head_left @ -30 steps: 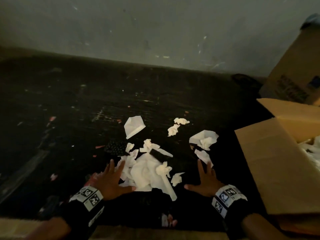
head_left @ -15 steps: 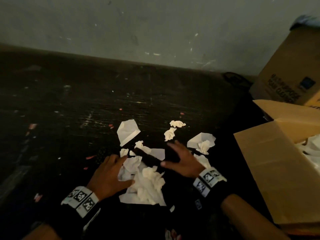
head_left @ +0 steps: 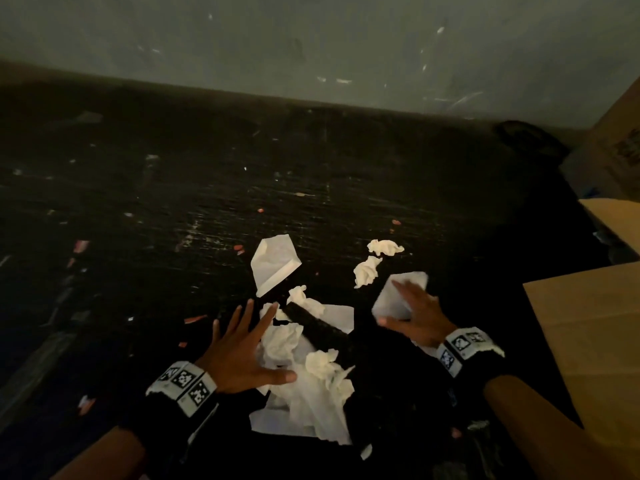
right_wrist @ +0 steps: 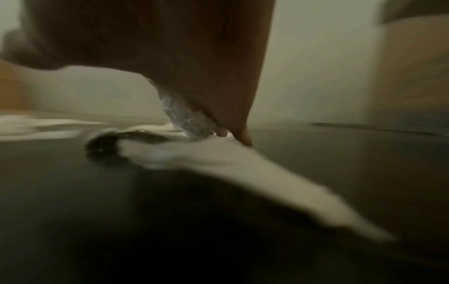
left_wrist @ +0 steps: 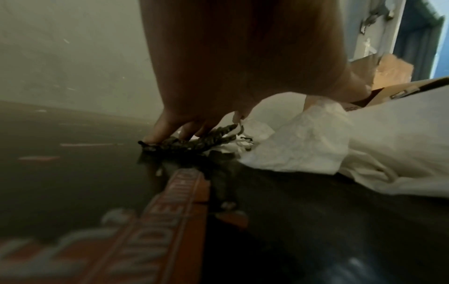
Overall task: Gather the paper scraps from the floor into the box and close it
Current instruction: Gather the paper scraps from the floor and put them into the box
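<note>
our left hand (head_left: 239, 355) lies spread flat on the paper scraps (head_left: 304, 372) on the floor; our right hand (head_left: 415, 318) presses one flat. loose outliers may slip away before reaching the box (head_left: 588, 341).

Floor (head_left: 173, 220) runs back to wall (head_left: 311, 39). Heap of paper scraps (head_left: 311, 393) near middle, close to viewer; long strip (head_left: 318, 327) lying across heap. Left hand (head_left: 239, 355) on heap's left edge. Folded sheet (head_left: 275, 263) behind heap. Two crumpled wads (head_left: 375, 261) right of sheet. Right hand (head_left: 419, 320) on sheet of paper (head_left: 391, 303), right of heap. Box flap (head_left: 588, 341) at far right; second box (head_left: 616, 150) behind it, against wall.
</note>
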`<state>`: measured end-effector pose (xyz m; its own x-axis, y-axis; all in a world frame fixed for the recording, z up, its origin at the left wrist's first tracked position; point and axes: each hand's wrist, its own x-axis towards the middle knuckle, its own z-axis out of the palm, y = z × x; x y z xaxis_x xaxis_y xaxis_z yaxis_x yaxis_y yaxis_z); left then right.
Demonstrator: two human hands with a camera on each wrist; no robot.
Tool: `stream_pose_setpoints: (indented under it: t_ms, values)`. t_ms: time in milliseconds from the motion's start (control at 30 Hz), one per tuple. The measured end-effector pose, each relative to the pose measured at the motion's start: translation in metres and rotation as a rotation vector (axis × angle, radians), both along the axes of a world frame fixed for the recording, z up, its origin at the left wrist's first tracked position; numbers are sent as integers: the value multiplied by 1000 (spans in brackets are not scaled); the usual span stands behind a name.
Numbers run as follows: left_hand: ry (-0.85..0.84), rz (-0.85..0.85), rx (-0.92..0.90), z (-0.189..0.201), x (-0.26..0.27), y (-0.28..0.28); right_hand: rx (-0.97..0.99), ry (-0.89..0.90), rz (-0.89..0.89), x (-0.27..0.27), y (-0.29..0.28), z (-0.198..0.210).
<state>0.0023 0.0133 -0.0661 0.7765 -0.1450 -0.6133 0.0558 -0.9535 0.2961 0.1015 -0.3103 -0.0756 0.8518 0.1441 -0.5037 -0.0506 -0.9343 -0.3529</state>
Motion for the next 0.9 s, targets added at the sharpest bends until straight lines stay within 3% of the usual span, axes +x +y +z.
stream_pose_setpoints:
  t_ms: [167,367,667,900]
  values:
    - [-33,-42,10,-1,-2,-13,72,83,378,-38,52,3]
    - [-88,-107,64,-1,-20,-35,52,24,646,-81,103,4]
    - [-189,-27,-131,40,-49,-49,253,-31,524,-98,122,11]
    - [-222,76,-242,17,-47,-52,426,-156,391,-116,131,1]
